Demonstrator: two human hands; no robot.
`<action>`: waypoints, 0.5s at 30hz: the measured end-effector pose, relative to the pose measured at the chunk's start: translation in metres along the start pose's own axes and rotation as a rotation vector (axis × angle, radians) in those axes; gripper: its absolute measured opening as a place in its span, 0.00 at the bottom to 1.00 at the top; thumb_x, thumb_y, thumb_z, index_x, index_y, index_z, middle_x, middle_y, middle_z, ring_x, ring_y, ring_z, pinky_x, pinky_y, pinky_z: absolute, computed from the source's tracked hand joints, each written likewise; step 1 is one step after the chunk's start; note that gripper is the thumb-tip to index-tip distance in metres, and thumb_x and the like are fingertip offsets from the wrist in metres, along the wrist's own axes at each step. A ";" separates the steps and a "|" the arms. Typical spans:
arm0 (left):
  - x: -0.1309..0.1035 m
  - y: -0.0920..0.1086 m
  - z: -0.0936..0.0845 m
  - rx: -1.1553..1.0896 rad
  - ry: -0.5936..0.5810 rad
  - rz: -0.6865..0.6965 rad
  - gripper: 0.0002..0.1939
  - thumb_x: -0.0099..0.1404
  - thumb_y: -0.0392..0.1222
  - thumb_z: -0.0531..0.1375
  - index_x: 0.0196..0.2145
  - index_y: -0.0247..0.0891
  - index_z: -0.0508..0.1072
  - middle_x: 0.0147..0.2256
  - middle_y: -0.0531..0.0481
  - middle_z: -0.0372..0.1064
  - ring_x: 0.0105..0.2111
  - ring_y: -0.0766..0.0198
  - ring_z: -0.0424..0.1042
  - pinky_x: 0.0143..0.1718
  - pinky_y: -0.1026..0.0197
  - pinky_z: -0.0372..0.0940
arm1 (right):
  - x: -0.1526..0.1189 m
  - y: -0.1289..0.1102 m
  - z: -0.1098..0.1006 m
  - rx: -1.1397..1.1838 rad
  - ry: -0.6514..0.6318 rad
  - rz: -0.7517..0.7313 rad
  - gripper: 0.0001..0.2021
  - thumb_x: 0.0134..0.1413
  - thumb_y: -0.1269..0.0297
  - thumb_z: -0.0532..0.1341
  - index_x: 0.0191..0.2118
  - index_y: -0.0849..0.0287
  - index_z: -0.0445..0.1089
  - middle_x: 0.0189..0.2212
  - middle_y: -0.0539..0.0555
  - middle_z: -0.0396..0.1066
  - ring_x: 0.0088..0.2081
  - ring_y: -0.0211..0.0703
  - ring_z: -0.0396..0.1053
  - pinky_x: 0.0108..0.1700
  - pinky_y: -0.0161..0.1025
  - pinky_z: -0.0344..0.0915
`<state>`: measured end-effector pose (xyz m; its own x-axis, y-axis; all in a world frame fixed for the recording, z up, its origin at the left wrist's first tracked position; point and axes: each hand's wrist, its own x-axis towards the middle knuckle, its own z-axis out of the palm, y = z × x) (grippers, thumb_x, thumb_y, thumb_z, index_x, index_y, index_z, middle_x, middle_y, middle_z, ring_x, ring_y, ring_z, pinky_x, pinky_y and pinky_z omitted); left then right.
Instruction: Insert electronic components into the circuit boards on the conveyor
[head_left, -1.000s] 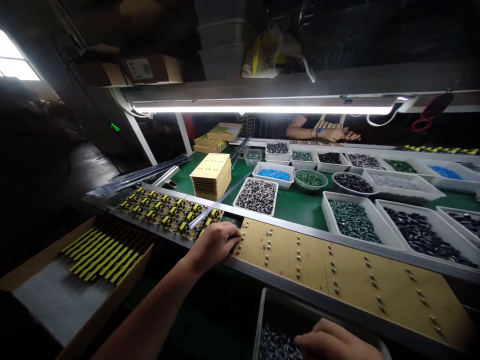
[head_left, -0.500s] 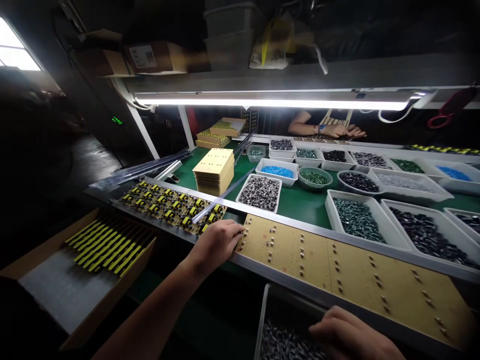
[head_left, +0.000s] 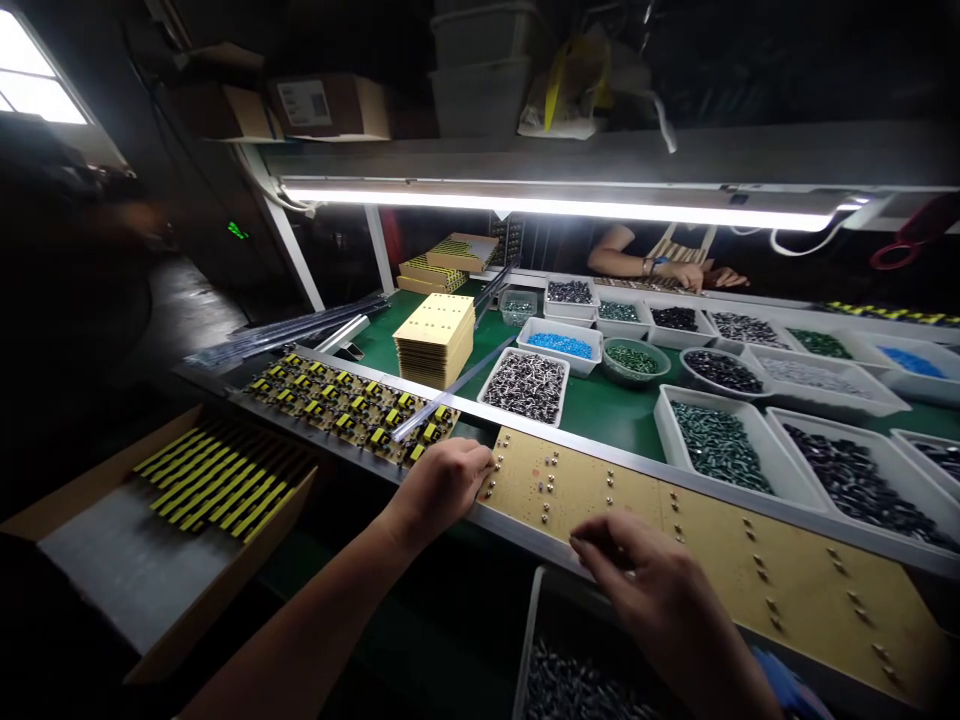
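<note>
Landmark: long tan circuit panel point(head_left: 720, 560) lying flat along the front rail of the green surface point(head_left: 607, 410).
Left hand point(head_left: 439, 485): rests on the panel's left end, grip curled and pressed down on its edge.
Right hand point(head_left: 660, 595): hovers above the panel's middle, fingertips pinched together; whether they hold a part, I cannot tell.
Supply: grey bin of small dark parts point(head_left: 570, 685) below the panel's front edge.
Doing it well: keep the left end pinned; lower each part straight into its holes.
Behind the panel: white tray of black parts point(head_left: 527, 385).

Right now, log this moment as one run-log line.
left hand: resting on left end of the tan circuit board | right hand: fingers pinched above the board, contents unclear | bin of small parts: below rail
</note>
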<state>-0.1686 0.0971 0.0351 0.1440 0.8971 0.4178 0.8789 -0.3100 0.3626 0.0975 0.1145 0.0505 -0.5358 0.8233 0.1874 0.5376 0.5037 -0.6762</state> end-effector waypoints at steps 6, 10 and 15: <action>-0.008 0.019 -0.010 0.039 0.023 -0.018 0.12 0.71 0.28 0.54 0.40 0.37 0.76 0.33 0.45 0.74 0.36 0.55 0.75 0.39 0.58 0.70 | 0.033 -0.010 0.021 -0.129 0.022 -0.084 0.08 0.64 0.66 0.56 0.32 0.56 0.68 0.34 0.53 0.71 0.35 0.45 0.71 0.37 0.41 0.66; -0.025 0.063 -0.007 -0.032 -0.008 0.025 0.10 0.68 0.29 0.56 0.40 0.39 0.76 0.34 0.47 0.75 0.35 0.57 0.75 0.38 0.59 0.70 | 0.038 -0.009 0.027 -0.222 0.001 -0.066 0.07 0.61 0.68 0.58 0.31 0.57 0.66 0.33 0.54 0.70 0.36 0.48 0.69 0.38 0.43 0.64; -0.054 0.117 0.073 -0.133 -0.527 0.502 0.09 0.60 0.44 0.70 0.28 0.42 0.74 0.25 0.49 0.72 0.20 0.60 0.67 0.10 0.61 0.47 | 0.041 -0.013 0.026 -0.264 -0.061 -0.010 0.08 0.61 0.68 0.59 0.29 0.57 0.66 0.32 0.54 0.70 0.36 0.49 0.68 0.38 0.43 0.63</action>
<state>-0.0408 0.0353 -0.0055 0.7429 0.6591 0.1170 0.5921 -0.7285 0.3446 0.0515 0.1349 0.0478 -0.5763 0.8044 0.1442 0.6787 0.5694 -0.4637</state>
